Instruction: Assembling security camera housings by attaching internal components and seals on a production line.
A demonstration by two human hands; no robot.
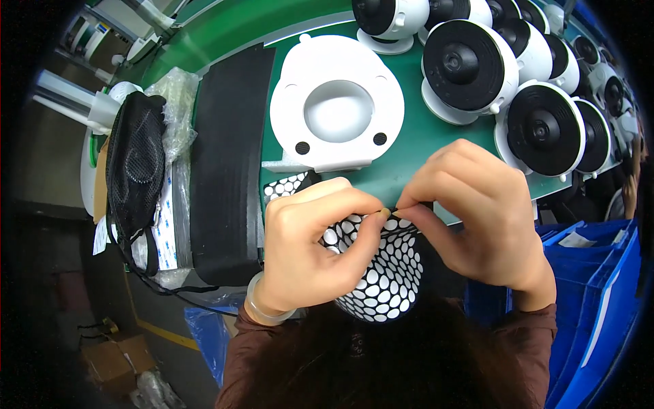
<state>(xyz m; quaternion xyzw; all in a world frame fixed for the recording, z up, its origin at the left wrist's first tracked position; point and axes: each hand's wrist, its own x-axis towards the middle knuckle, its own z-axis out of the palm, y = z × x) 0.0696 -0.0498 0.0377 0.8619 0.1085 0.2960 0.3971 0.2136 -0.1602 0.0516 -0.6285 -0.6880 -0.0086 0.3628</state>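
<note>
A bent strip covered in white dots on black point(385, 286) hangs between my hands at the front edge of the table. My left hand point(320, 242) pinches its upper edge between thumb and forefinger. Opposite it, the thumb and forefinger of my right hand point(480, 211) close on the same edge, the fingertips nearly meeting. Whatever tiny piece lies between the tips is too small to make out. Just beyond my hands rests a white rounded housing point(334, 65) with a large round recess and two small black discs. Another dotted piece point(285, 186) shows behind my left hand.
A long black mat point(230, 163) lies at the left, beside a black mesh pouch point(138, 160) and clear plastic wrap point(178, 102). Several white units with black round fronts point(466, 65) crowd the far right of the green table point(409, 163). Blue crates point(593, 273) stand at the lower right.
</note>
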